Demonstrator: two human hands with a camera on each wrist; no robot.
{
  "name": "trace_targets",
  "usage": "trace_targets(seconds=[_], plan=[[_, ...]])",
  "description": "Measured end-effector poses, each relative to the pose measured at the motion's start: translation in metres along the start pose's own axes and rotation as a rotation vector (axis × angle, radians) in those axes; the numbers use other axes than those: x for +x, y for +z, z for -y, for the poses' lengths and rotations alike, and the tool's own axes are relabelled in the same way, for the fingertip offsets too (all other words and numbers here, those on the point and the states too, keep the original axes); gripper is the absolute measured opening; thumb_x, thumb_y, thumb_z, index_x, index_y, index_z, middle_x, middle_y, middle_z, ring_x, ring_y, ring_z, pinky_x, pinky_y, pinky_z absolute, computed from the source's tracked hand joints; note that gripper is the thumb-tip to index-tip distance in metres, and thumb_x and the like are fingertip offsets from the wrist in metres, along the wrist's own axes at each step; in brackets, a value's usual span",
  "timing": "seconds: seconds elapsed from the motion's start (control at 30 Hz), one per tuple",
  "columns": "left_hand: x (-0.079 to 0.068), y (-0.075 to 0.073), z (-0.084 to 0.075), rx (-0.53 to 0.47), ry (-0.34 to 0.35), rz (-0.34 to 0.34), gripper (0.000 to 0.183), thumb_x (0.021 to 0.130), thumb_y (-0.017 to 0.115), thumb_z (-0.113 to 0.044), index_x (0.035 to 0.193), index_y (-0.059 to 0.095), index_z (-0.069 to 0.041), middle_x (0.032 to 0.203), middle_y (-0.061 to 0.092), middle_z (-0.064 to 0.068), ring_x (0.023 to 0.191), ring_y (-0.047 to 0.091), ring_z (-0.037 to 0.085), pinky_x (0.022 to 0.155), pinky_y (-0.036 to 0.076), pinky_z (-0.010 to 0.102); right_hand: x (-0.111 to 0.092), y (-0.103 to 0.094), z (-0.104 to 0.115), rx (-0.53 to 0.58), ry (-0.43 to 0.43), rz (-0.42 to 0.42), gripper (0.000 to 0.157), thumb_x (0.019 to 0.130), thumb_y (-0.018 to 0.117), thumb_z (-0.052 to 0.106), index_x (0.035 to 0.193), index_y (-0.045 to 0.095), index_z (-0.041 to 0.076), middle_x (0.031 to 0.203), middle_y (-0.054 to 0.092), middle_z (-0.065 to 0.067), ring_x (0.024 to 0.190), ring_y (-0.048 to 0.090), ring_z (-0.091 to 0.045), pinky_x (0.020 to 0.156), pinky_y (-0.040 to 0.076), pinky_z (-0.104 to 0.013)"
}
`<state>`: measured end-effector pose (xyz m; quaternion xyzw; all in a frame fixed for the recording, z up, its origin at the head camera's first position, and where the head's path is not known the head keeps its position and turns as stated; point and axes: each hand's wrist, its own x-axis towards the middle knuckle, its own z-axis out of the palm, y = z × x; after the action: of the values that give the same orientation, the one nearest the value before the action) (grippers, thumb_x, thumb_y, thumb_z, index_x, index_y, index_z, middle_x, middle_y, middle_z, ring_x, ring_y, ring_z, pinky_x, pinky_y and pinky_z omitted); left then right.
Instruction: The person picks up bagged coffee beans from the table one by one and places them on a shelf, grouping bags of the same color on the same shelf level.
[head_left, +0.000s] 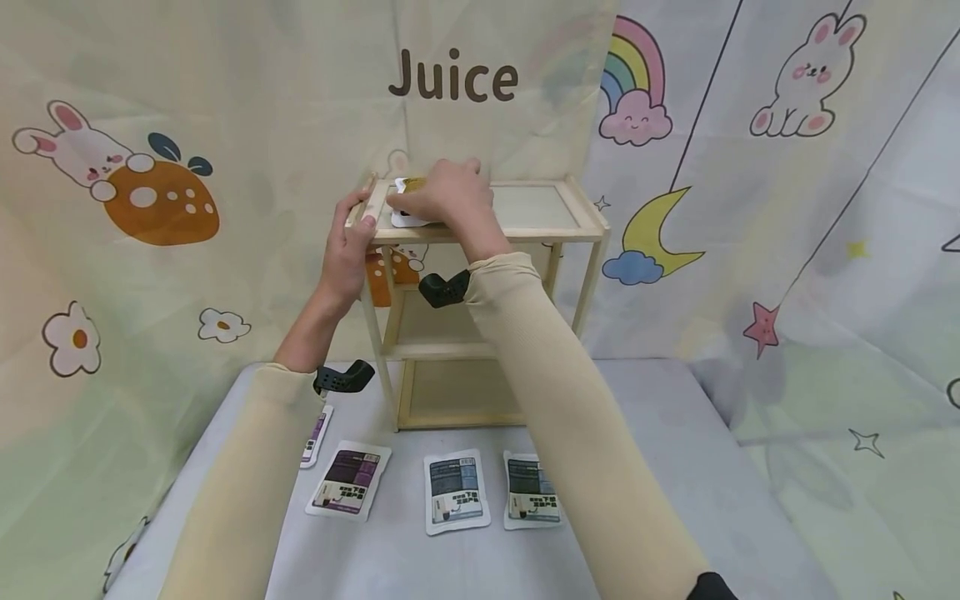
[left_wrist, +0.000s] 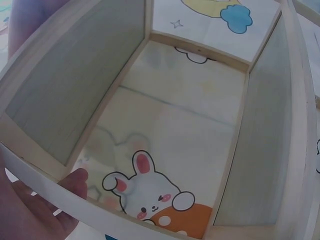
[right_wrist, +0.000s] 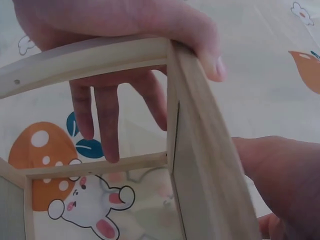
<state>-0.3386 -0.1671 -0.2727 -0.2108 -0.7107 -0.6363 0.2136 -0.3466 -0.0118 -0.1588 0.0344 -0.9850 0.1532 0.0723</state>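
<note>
Four flat white-edged pouches lie on a pale, cloth-covered table [head_left: 645, 425] before a light wooden three-tier rack [head_left: 525, 236]. Soft cream and green fabric [head_left: 285, 108] walls the space in, printed with rabbits, flowers, a rainbow and a moon; the dark brown word "Juice" [head_left: 453, 79] stands above the rack.

On the rack's top tier, toward its left end, rests a white pouch with a yellow panel [head_left: 405, 220]. The person's right hand [head_left: 453, 200] is over it, touching it with the thumb side; whether the fingers pinch it cannot be told, since the hand covers much of the pouch. The left hand [head_left: 348, 254] grips the rack's upper left end, thumb and fingers on opposite sides of the frame.

Of the pouches on the table, the purple-labelled one [head_left: 348, 481] and the blue-labelled one [head_left: 457, 492] show whole. A second purple pouch [head_left: 316, 439] is partly hidden by the cream left sleeve [head_left: 240, 483], and the dark teal one [head_left: 528, 492] by the cream right sleeve [head_left: 577, 400], which also blocks part of the lower tiers. The small print is unreadable. Both wrist views show mainly the frame, the yellow-panelled pouch out of sight.
</note>
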Motion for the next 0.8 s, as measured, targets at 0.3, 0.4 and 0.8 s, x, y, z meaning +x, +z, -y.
trace_targets(seconds=[0.3, 0.4, 0.8], plan=[[0.002, 0.003, 0.002, -0.009, 0.007, 0.014, 0.053, 0.097, 0.038, -0.036, 0.145, 0.03, -0.014, 0.127, 0.041, 0.015, 0.095, 0.053, 0.025, 0.073, 0.043, 0.032, 0.001, 0.008, -0.006, -0.038, -0.041, -0.099, 0.077, 0.076, 0.052, 0.077, 0.121, 0.06, 0.015, 0.117, 0.045, -0.008, 0.112, 0.039, -0.023, 0.089, 0.039, -0.034], [0.0, 0.002, 0.005, -0.001, -0.009, 0.014, 0.053, 0.097, 0.037, -0.036, 0.145, 0.03, -0.015, 0.127, 0.042, 0.016, 0.095, 0.053, 0.026, 0.074, 0.043, 0.032, 0.001, 0.015, -0.005, -0.058, -0.031, -0.108, 0.08, 0.075, 0.05, 0.08, 0.12, 0.062, 0.015, 0.116, 0.046, -0.009, 0.109, 0.041, -0.023, 0.086, 0.041, -0.034], [-0.003, 0.0, 0.003, 0.029, 0.002, -0.013, 0.053, 0.097, 0.038, -0.038, 0.146, 0.031, -0.017, 0.132, 0.038, 0.018, 0.097, 0.053, 0.026, 0.075, 0.046, 0.032, -0.02, -0.012, -0.021, 0.043, -0.093, -0.123, 0.09, 0.082, 0.039, 0.079, 0.143, 0.044, 0.014, 0.134, 0.045, -0.011, 0.114, 0.049, -0.025, 0.088, 0.044, -0.038]])
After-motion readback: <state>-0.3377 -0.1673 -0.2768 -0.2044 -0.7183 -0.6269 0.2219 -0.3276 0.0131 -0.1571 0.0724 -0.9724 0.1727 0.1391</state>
